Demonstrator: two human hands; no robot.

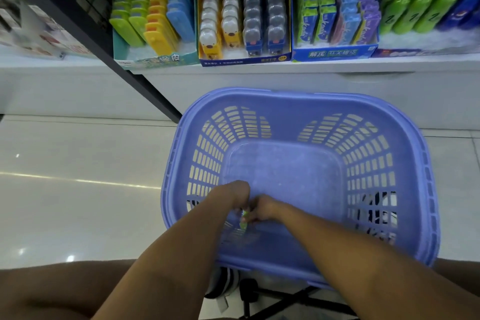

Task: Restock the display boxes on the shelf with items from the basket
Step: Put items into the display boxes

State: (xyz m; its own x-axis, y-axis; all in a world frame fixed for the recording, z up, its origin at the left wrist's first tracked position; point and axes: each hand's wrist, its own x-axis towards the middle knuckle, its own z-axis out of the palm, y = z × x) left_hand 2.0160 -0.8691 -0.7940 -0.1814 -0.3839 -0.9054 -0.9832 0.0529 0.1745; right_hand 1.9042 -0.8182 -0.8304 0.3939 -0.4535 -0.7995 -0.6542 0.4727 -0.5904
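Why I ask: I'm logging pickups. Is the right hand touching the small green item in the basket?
Touching. The head view shows the right hand pinching the green item with no gap, inside the basket.

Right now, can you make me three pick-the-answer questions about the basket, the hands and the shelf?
1. Where are the left hand and right hand? A on the shelf B inside the basket C on the floor
2. What colour is the basket? A red B yellow C purple-blue
3. How full is the basket? A nearly empty B heaped up C half full
Answers: 1 B, both arms reach over its near rim; 2 C, its rim and walls are all purple-blue; 3 A, its bare bottom shows, with only a small green thing between the hands.
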